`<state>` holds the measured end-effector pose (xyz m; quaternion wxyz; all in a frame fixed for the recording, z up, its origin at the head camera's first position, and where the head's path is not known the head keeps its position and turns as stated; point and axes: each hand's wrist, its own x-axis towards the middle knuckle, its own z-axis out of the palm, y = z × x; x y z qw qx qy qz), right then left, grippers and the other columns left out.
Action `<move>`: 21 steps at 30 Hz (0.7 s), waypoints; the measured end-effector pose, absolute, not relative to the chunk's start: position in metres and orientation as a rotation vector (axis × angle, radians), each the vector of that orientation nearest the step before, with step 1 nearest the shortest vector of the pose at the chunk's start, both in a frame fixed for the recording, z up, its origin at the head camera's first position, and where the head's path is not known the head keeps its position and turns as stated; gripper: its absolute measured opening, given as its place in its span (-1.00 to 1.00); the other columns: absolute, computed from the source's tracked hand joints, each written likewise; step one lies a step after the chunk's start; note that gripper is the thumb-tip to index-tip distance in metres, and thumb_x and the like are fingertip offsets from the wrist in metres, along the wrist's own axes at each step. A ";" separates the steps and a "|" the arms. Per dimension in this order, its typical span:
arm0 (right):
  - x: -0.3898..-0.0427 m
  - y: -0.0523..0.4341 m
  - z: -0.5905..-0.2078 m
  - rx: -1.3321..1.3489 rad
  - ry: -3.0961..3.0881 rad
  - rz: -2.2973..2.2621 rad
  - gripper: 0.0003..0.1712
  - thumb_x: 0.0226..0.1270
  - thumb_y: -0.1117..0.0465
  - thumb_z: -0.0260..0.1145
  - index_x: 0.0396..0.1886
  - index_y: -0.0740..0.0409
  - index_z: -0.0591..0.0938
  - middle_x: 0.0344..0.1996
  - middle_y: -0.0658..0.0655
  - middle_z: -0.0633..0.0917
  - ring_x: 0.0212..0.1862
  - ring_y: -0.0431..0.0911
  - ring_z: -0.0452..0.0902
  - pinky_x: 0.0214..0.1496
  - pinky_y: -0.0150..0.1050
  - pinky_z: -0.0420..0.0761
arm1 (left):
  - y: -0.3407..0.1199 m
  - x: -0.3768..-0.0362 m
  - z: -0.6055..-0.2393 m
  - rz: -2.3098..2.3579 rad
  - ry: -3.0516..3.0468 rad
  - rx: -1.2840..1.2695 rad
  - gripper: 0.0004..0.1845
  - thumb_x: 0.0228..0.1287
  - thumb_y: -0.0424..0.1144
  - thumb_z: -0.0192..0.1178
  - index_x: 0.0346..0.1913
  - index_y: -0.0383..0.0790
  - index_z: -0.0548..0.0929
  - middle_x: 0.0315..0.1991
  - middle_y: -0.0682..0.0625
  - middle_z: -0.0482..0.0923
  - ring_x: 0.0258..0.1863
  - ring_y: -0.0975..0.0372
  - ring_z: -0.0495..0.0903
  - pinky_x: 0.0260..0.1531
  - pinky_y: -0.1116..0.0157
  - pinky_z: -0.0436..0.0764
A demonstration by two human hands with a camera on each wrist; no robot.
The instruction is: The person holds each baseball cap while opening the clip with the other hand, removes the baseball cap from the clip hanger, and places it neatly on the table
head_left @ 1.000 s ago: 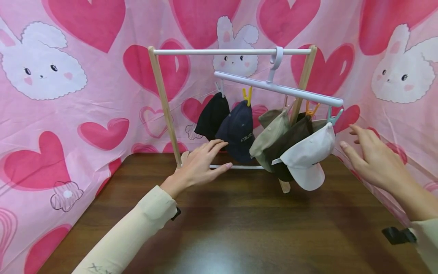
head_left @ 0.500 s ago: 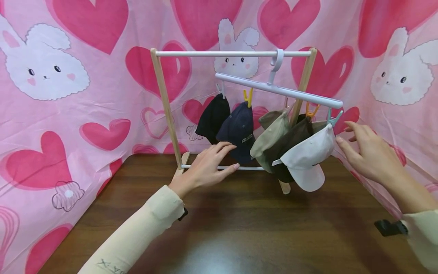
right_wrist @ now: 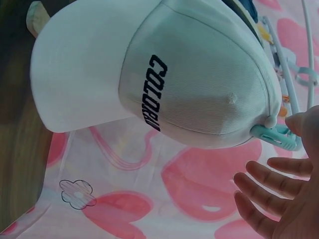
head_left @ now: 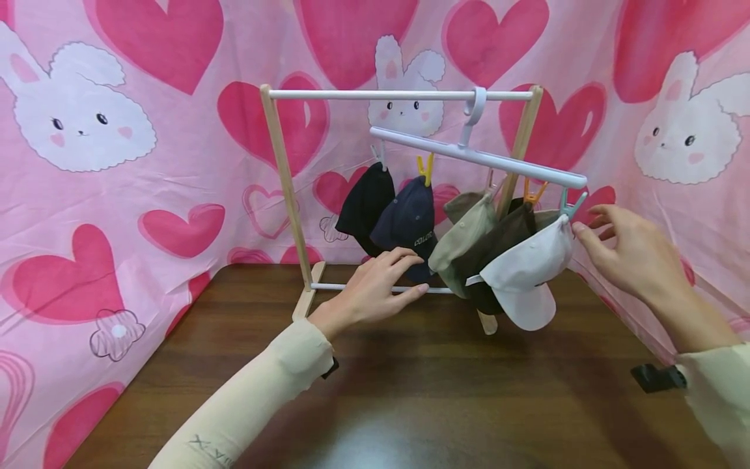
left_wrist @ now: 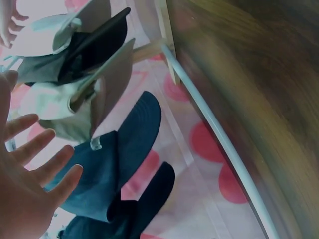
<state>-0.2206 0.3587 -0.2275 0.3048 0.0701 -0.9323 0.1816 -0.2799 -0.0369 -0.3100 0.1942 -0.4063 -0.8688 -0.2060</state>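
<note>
A small wooden rack [head_left: 280, 169] with a white top rail stands on the brown table. A lavender clip hanger [head_left: 477, 155] hangs from the rail and carries several caps: black [head_left: 366, 205], navy [head_left: 407, 225] [left_wrist: 107, 164], olive [head_left: 463, 238], dark brown [head_left: 498, 244] and white [head_left: 530, 270] [right_wrist: 164, 74]. My left hand [head_left: 381, 286] [left_wrist: 30, 179] hovers open with straight fingers just under the navy cap. My right hand [head_left: 624, 251] [right_wrist: 284, 194] is open, its thumb tip by the teal clip [head_left: 567, 203] [right_wrist: 276, 135] that holds the white cap.
Pink cloth with hearts and rabbits [head_left: 117, 163] walls the table at the back and both sides. The rack's lower white bar [head_left: 375, 288] [left_wrist: 219, 139] and wooden feet [head_left: 305, 298] sit near the table's far edge. Bare brown tabletop [head_left: 422, 391] lies in front.
My left hand has slid right along the rack's base, up to the navy cap. My right hand has moved left and in, reaching the teal clip of the white cap.
</note>
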 end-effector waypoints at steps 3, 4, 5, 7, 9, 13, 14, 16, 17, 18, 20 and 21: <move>-0.220 0.359 -0.226 0.145 -2.474 0.489 -0.40 0.48 -0.05 0.26 0.23 0.35 0.50 -0.02 0.51 0.65 -0.06 0.42 0.60 -0.13 0.44 0.50 | -0.029 -0.279 -0.310 -0.597 -2.437 -1.171 -0.43 0.47 0.18 0.14 0.39 -0.01 0.51 0.31 0.09 0.46 0.24 0.21 0.48 0.25 0.11 0.50; -0.220 0.359 -0.226 0.134 -2.475 0.491 -0.39 0.48 -0.07 0.26 0.23 0.35 0.51 -0.03 0.52 0.65 -0.07 0.43 0.60 -0.14 0.44 0.51 | -0.026 -0.278 -0.310 -0.599 -2.438 -1.181 -0.43 0.48 0.18 0.13 0.40 -0.02 0.50 0.31 0.08 0.46 0.24 0.20 0.48 0.25 0.11 0.50; -0.220 0.359 -0.225 0.121 -2.476 0.489 -0.38 0.48 -0.08 0.26 0.23 0.35 0.50 -0.04 0.52 0.65 -0.08 0.43 0.60 -0.16 0.43 0.53 | -0.024 -0.278 -0.310 -0.603 -2.439 -1.189 -0.42 0.48 0.18 0.13 0.41 -0.02 0.50 0.31 0.08 0.46 0.25 0.20 0.48 0.26 0.11 0.49; -0.221 0.359 -0.224 0.101 -2.477 0.487 -0.36 0.48 -0.11 0.24 0.22 0.36 0.51 -0.05 0.54 0.66 -0.09 0.43 0.60 -0.17 0.42 0.53 | -0.020 -0.278 -0.311 -0.610 -2.436 -1.203 -0.42 0.49 0.17 0.13 0.42 -0.02 0.49 0.31 0.08 0.46 0.26 0.21 0.48 0.28 0.13 0.49; -0.223 0.359 -0.223 0.083 -2.476 0.486 -0.34 0.48 -0.13 0.23 0.22 0.36 0.51 -0.06 0.55 0.66 -0.08 0.43 0.61 -0.17 0.40 0.52 | -0.016 -0.277 -0.310 -0.617 -2.427 -1.211 -0.43 0.49 0.16 0.13 0.41 -0.03 0.48 0.31 0.09 0.46 0.26 0.22 0.47 0.28 0.15 0.49; -0.226 0.358 -0.221 0.060 -2.463 0.487 -0.35 0.48 -0.14 0.24 0.18 0.37 0.53 -0.06 0.56 0.66 -0.09 0.44 0.61 -0.21 0.37 0.53 | -0.010 -0.278 -0.310 -0.633 -2.416 -1.224 -0.45 0.50 0.14 0.14 0.40 -0.03 0.49 0.29 0.12 0.46 0.25 0.26 0.48 0.26 0.17 0.50; -0.226 0.358 -0.221 0.054 -2.459 0.488 -0.35 0.48 -0.14 0.24 0.18 0.37 0.53 -0.07 0.55 0.67 -0.09 0.44 0.61 -0.21 0.36 0.53 | -0.009 -0.278 -0.310 -0.635 -2.414 -1.227 -0.45 0.50 0.14 0.14 0.40 -0.03 0.49 0.29 0.12 0.47 0.24 0.27 0.49 0.25 0.17 0.51; -0.227 0.357 -0.219 0.040 -2.455 0.487 -0.34 0.48 -0.16 0.23 0.18 0.37 0.54 -0.07 0.55 0.67 -0.09 0.43 0.61 -0.27 0.29 0.55 | -0.006 -0.278 -0.310 -0.634 -2.413 -1.233 -0.46 0.50 0.14 0.13 0.39 -0.03 0.50 0.27 0.12 0.48 0.23 0.28 0.49 0.24 0.19 0.52; -0.227 0.356 -0.219 0.035 -2.453 0.491 -0.34 0.48 -0.17 0.22 0.18 0.36 0.54 -0.08 0.54 0.68 -0.08 0.43 0.61 -0.27 0.27 0.54 | -0.005 -0.278 -0.310 -0.632 -2.413 -1.237 -0.46 0.51 0.13 0.13 0.39 -0.04 0.50 0.27 0.12 0.48 0.23 0.29 0.50 0.23 0.19 0.53; -0.227 0.356 -0.218 0.028 -2.452 0.492 -0.33 0.48 -0.18 0.22 0.17 0.35 0.55 -0.08 0.53 0.68 -0.08 0.41 0.61 -0.28 0.23 0.53 | -0.004 -0.278 -0.311 -0.629 -2.412 -1.238 -0.47 0.51 0.13 0.12 0.38 -0.04 0.51 0.26 0.12 0.49 0.23 0.29 0.50 0.23 0.20 0.53; -0.228 0.354 -0.216 0.018 -2.449 0.493 -0.33 0.48 -0.20 0.20 0.17 0.34 0.56 -0.08 0.51 0.69 -0.07 0.39 0.60 -0.29 0.16 0.50 | -0.002 -0.277 -0.312 -0.635 -2.410 -1.240 -0.47 0.52 0.12 0.12 0.38 -0.06 0.51 0.24 0.11 0.50 0.22 0.30 0.50 0.21 0.20 0.54; -0.229 0.354 -0.215 0.015 -2.449 0.494 -0.33 0.48 -0.20 0.20 0.16 0.34 0.57 -0.08 0.51 0.69 -0.06 0.39 0.59 -0.30 0.15 0.48 | -0.001 -0.277 -0.312 -0.640 -2.412 -1.241 -0.48 0.52 0.12 0.12 0.38 -0.06 0.50 0.24 0.10 0.51 0.22 0.30 0.50 0.21 0.19 0.54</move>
